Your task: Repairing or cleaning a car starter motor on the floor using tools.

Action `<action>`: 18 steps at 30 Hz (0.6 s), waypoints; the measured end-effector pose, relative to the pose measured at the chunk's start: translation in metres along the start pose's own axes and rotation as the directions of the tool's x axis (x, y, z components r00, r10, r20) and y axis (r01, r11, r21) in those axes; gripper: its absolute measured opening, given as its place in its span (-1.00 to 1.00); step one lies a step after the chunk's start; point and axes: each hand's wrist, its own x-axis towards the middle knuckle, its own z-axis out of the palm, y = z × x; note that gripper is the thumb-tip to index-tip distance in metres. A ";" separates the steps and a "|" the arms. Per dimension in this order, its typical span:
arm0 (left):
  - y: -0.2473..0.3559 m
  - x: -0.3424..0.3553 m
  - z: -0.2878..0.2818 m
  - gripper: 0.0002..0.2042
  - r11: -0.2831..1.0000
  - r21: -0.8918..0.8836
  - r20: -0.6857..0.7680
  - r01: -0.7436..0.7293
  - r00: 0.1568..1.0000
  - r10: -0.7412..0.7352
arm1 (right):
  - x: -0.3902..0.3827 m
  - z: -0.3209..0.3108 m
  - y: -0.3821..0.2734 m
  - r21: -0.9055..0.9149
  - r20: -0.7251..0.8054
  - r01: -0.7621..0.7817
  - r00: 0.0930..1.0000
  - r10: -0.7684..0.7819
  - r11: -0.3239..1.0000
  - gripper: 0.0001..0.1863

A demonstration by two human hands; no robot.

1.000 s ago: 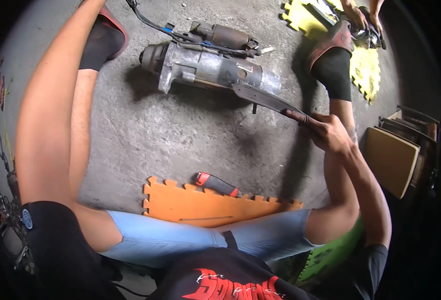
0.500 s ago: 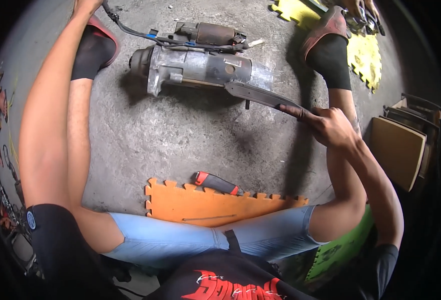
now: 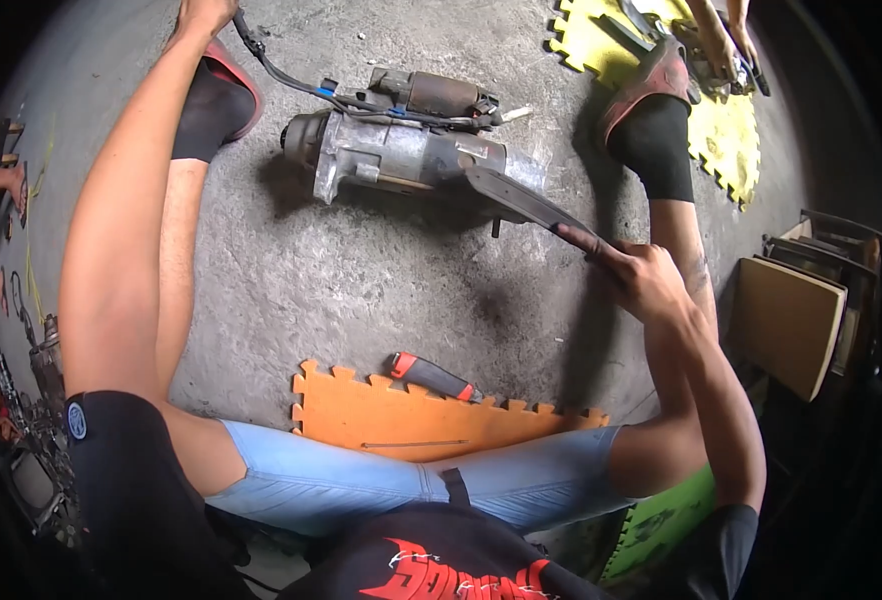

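A grey metal starter motor (image 3: 411,150) lies on its side on the concrete floor, its smaller cylindrical solenoid (image 3: 439,95) along the far side. In my right hand (image 3: 646,275) is the handle of a long dark wire brush (image 3: 526,203), index finger stretched along it. The brush's tip rests against the motor's near right part; its bristles are mostly hidden. At the top edge, my left hand (image 3: 206,15), partly cut off, is closed on a black cable (image 3: 276,72) that runs to the motor.
A red-and-black tool handle (image 3: 431,376) lies by an orange foam mat (image 3: 361,410), with a thin rod (image 3: 416,443) on it. Another person's hands (image 3: 726,50) work above a yellow mat (image 3: 726,150). Board-like pieces (image 3: 791,320) stand at right; metal parts (image 3: 41,420) lie left.
The view has shifted slightly, so the motor sits a little lower and further right. My right hand and the brush are lower in view, the brush more steeply angled. Both grips stay the same.
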 end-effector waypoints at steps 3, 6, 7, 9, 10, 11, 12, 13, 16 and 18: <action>0.010 -0.008 0.008 -0.84 0.999 -0.027 0.039 0.020 0.999 -0.019 | 0.037 -0.005 -0.039 -0.005 0.082 -0.054 0.995 0.054 0.999 -0.34; 0.023 -0.010 -0.014 -0.86 0.999 -0.049 0.084 -0.008 0.996 0.012 | 0.090 0.007 -0.068 0.099 -0.063 0.008 0.998 -0.002 0.995 -0.33; 0.019 -0.007 -0.021 -0.86 0.998 -0.013 0.071 -0.063 0.995 0.063 | 0.103 0.006 -0.078 0.085 -0.102 0.024 0.995 -0.016 0.996 -0.33; 0.000 0.005 -0.030 -0.87 0.981 0.113 0.040 -0.159 0.987 0.156 | 0.100 0.005 -0.090 0.090 -0.186 0.086 0.980 -0.068 0.992 -0.34; -0.016 0.017 -0.035 -0.85 0.955 0.153 -0.055 -0.254 0.963 0.265 | 0.088 0.001 -0.090 0.090 -0.078 0.043 0.996 -0.036 0.995 -0.34; -0.025 0.025 -0.038 -0.77 0.922 0.184 -0.152 -0.340 0.917 0.369 | 0.071 -0.003 -0.083 0.067 0.036 -0.013 0.999 0.011 0.998 -0.33; 0.033 0.005 -0.023 -0.77 0.999 0.027 0.043 -0.022 0.999 0.021 | 0.038 0.008 -0.064 0.079 0.036 -0.066 0.997 0.063 0.995 -0.34; 0.048 0.008 -0.027 -0.77 1.000 0.026 0.023 -0.014 1.000 0.013 | 0.018 0.014 -0.059 0.100 0.003 -0.070 0.998 0.070 0.993 -0.35; 0.042 0.013 -0.042 -0.75 0.987 0.072 -0.025 -0.144 0.989 0.146 | 0.017 0.013 -0.080 0.059 -0.024 -0.087 0.996 0.089 0.994 -0.38; 0.044 0.017 -0.048 -0.75 0.987 0.065 -0.022 -0.144 0.989 0.146 | 0.033 0.020 -0.085 0.072 -0.062 -0.065 0.996 0.070 0.995 -0.38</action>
